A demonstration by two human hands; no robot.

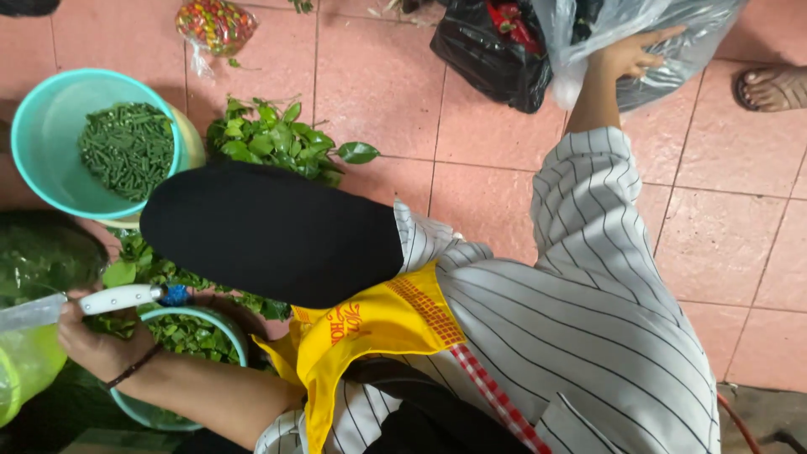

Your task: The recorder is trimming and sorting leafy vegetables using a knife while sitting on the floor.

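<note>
Left hand [94,343] closed round white-handled knife [101,301]; knife long axis roughly level, blade pointing left, above teal bowl of leaves [220,329]. Right hand [629,55] far up-right, arm stretched, fingers spread flat against clear plastic bag [672,42] on tiled floor [487,134]; no grip visible.

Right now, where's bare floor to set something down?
Bare tiles between the leaf pile and black bag; more tiles right of the striped sleeve, below the sandalled foot. Crowded at left: teal bowl, second bowl, knife.
</note>
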